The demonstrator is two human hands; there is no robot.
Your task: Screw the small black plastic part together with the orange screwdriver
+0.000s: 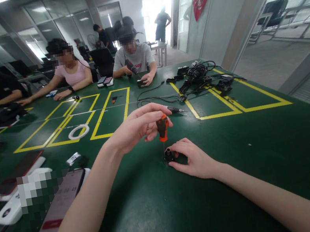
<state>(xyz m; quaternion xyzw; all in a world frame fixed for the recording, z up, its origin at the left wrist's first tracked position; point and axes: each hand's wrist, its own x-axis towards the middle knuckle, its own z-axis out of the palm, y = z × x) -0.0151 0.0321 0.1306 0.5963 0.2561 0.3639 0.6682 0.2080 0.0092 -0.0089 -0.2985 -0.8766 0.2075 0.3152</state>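
Observation:
In the middle of the head view, my left hand (141, 124) is closed around the handle of a small orange and black screwdriver (162, 128). The screwdriver stands upright, its thin shaft pointing down at a small black part (168, 155) on the green table. Whether the tip sits in a screw is too small to tell. From the right, my right hand (190, 155) pinches that black part between thumb and fingers and steadies it against the tabletop. Its exact kind cannot be made out. Just beyond my left hand lies a dark pen-shaped tool (175, 109) with a metal tip.
Yellow tape marks boxes on the green table (268, 144). A white tape ring (78, 132) lies left, tangled black cables (200, 78) at the back right. Phones (64, 204) and a white power bank (14, 204) sit near my left arm. Across the table a person holds a power drill (132, 68).

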